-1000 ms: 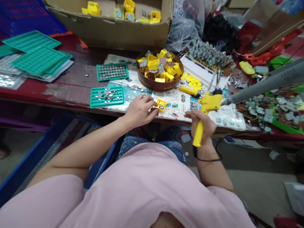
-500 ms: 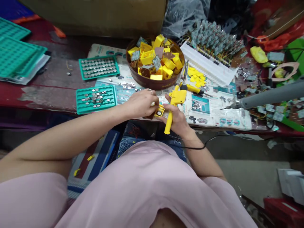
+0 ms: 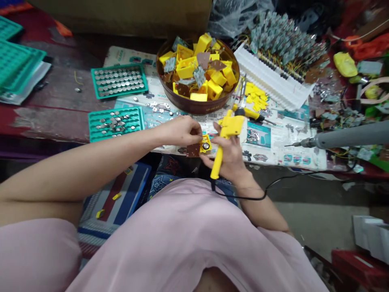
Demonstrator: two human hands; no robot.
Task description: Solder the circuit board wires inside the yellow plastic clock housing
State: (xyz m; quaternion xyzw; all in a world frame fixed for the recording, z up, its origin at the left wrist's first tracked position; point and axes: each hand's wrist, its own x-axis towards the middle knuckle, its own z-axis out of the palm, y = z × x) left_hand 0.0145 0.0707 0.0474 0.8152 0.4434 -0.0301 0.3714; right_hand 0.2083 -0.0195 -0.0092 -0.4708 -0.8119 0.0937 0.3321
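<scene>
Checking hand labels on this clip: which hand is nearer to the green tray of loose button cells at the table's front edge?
Left. The left hand sits just right of the green tray, pinching a small yellow holder. The right hand, gripping the yellow soldering iron, lies farther right, beyond that holder.

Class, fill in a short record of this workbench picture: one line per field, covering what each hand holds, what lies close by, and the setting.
Setting: cluttered workbench seen from above, paper sheets under the work
Left hand: pinches a small yellow holder with a round cell in it, a brown board attached
Right hand: grips a yellow soldering tool, cord trailing away
Behind the hands: brown bowl heaped with yellow parts
Left of the bowl: two green trays of button cells
Right side: grey tool lying on the bench
</scene>
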